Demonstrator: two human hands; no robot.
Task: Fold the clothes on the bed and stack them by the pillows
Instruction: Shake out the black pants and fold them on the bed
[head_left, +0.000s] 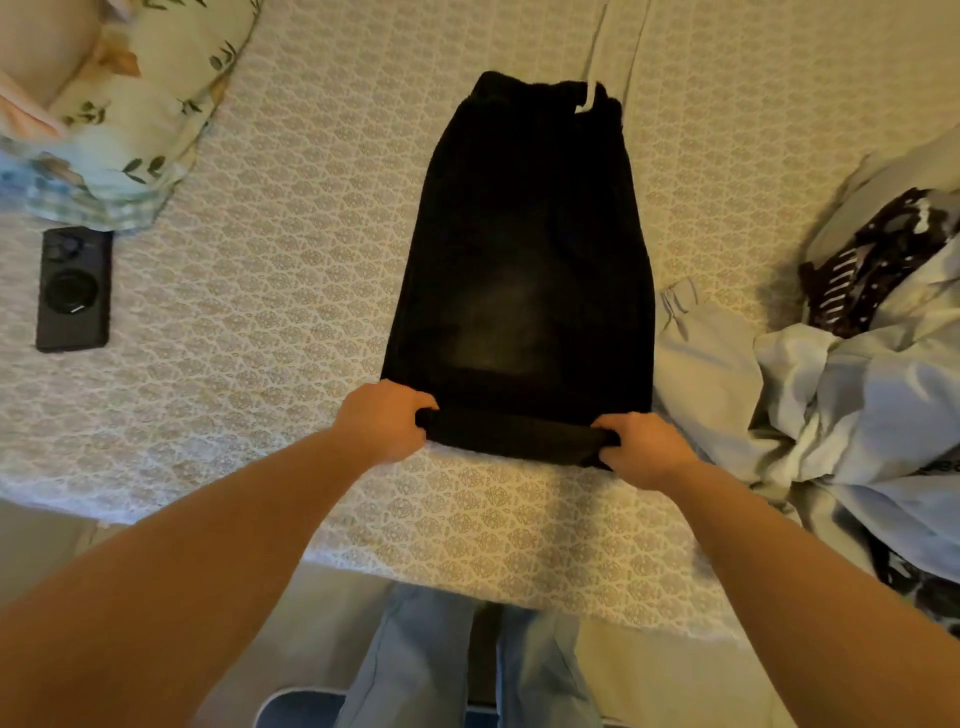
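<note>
A black garment (524, 249) with a white drawstring at its far end lies flat and lengthwise on the patterned bedspread (291, 291) in the middle of the view. Its near hem is turned over into a narrow band. My left hand (382, 421) grips the left end of that band, fingers curled round it. At the band's right end, my right hand (641, 449) grips it the same way. A floral pillow (130, 104) lies at the top left.
A heap of unfolded pale and dark patterned clothes (852, 364) fills the right side, touching the garment's edge. A black phone (74, 288) lies face down at the left below the pillow. The bed's near edge (519, 592) runs just ahead of my legs.
</note>
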